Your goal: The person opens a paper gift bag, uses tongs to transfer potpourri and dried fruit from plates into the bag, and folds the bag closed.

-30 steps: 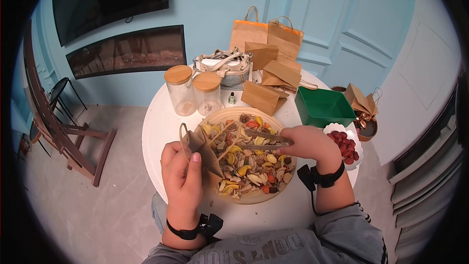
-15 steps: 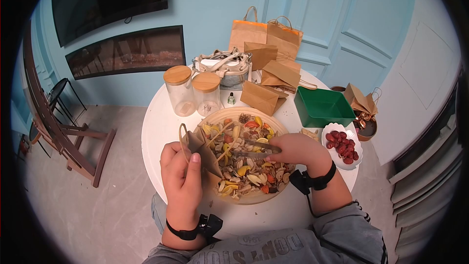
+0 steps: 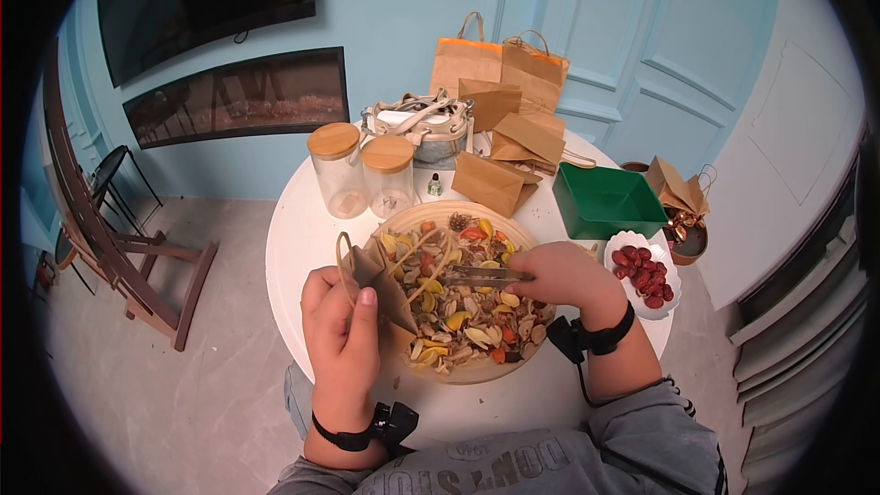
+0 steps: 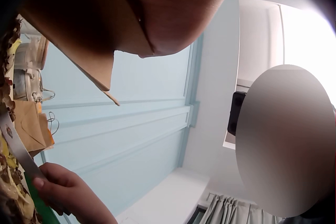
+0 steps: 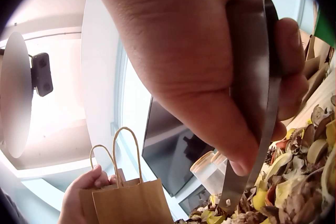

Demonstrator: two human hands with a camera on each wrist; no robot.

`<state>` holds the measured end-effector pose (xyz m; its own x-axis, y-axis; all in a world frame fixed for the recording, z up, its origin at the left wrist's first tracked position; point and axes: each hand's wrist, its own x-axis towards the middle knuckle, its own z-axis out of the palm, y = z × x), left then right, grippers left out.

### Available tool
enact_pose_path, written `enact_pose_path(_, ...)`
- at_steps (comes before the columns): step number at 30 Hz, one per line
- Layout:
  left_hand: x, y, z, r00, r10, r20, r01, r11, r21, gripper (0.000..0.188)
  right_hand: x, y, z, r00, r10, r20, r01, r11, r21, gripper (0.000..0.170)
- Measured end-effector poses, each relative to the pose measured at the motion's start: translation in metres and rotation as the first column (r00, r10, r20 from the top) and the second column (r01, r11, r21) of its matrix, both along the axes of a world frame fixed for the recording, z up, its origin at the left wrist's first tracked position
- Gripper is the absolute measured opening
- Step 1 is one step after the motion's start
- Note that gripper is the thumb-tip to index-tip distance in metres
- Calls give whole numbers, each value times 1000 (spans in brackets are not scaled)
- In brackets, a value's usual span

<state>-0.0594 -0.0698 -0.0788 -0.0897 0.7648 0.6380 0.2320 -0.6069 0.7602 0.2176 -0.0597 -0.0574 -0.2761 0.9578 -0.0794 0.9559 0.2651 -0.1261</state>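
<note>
The left hand (image 3: 344,325) grips a small brown paper bag (image 3: 392,298) by its top edge, its handles standing up, over the left side of a round woven tray (image 3: 417,214). Dried petals and slices (image 3: 477,335) fill the tray. Metal tongs (image 3: 477,276) are pinched in the right hand (image 3: 573,280), their tips low over the dried pieces right of the bag. In the right wrist view the thumb and fingers press both sides of the tongs (image 5: 254,77). Whether the tips hold a piece cannot be told.
Two lidded glass jars (image 3: 390,179), a small bottle (image 3: 434,184) and a handbag (image 3: 431,133) stand behind the tray. Brown paper bags (image 3: 495,181) stand at the back. A green box (image 3: 610,202) and a white dish of red dates (image 3: 672,304) are on the right.
The right hand with the tongs has moved left over the tray, toward the bag, and the tongs have closed more. The left hand and bag have stayed in place.
</note>
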Motion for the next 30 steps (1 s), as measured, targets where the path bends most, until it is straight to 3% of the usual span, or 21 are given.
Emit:
enact_pose_path(13,-1,0,-1,1000,1,-6,-1,1000,-13,12,-2,-4,11,999,-19,-38,20,999,24,29)
enact_pose_path(15,0,0,-1,1000,13,-18,-13,1000,-7,12,-7,-8,21,987,-114,-109,112,993,-27,33)
enact_pose_path(30,-2,2,-3,1000,-9,-13,9,1000,2,10,-2,-3,9,992,-105,-68,101,993,-55,38)
